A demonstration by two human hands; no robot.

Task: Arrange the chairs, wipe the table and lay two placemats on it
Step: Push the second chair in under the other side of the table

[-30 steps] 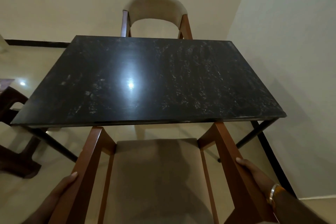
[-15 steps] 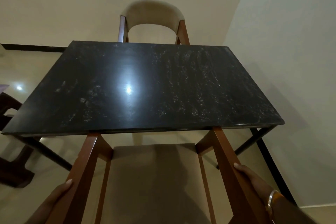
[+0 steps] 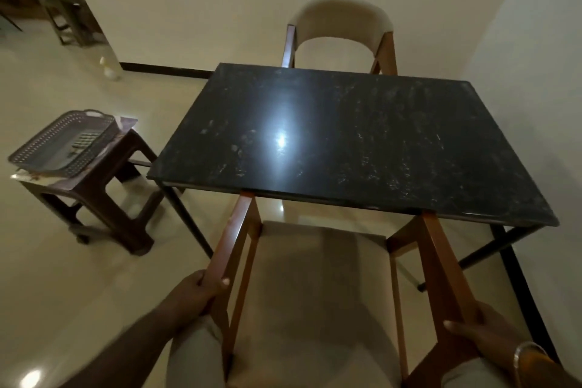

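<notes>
Wooden arms of the near chair sit in both grips: left hand and right hand each curled around a rail. Just ahead of them, the arm tips meet the tabletop edge. Push evenly, keeping the chair square; beyond stands the far chair.

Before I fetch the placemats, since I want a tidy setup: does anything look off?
Yes: the black table top is covered with pale smudges, thickest on its right half, so it looks unwiped. Both chairs sit straight.
</notes>
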